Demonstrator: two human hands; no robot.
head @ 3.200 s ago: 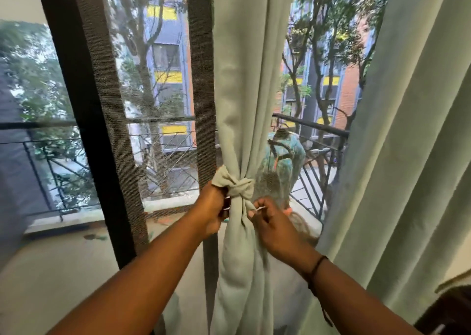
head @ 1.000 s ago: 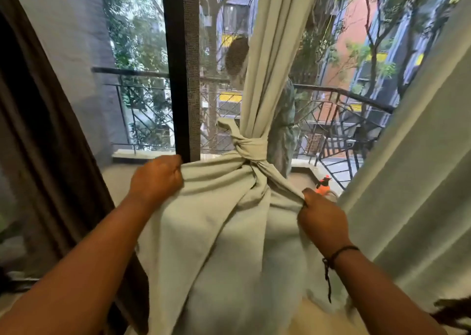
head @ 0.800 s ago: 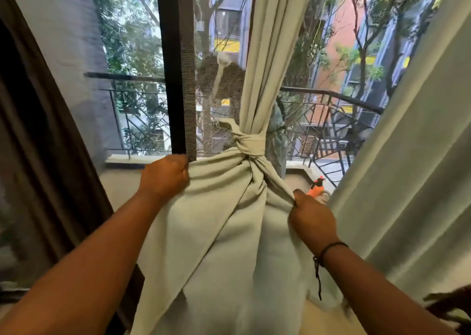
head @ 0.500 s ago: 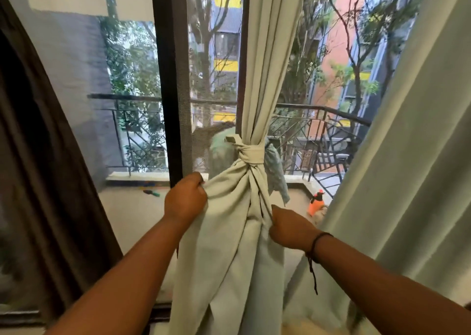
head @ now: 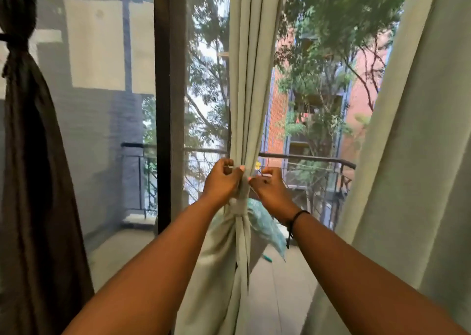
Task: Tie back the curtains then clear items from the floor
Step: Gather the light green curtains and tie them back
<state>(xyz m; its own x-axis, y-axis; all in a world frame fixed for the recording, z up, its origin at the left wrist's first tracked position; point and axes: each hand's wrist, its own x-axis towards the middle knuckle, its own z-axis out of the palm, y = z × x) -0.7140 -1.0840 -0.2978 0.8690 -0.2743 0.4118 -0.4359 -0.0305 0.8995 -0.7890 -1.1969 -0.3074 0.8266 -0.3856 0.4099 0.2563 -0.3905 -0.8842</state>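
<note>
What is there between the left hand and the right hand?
In the head view, the gathered pale green curtain hangs between the left hand and right hand.

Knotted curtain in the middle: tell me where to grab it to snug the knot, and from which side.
Grip the pale middle curtain at the narrow gathered neck just above the knot, one hand from each side. The pleats bunch tightest there, so fingers can close round them. The left hand and right hand are already pinching there.

daylight thru window (head: pixel 318 80) | interior dim | soft blur | edges bowed w/ wide-angle
</note>
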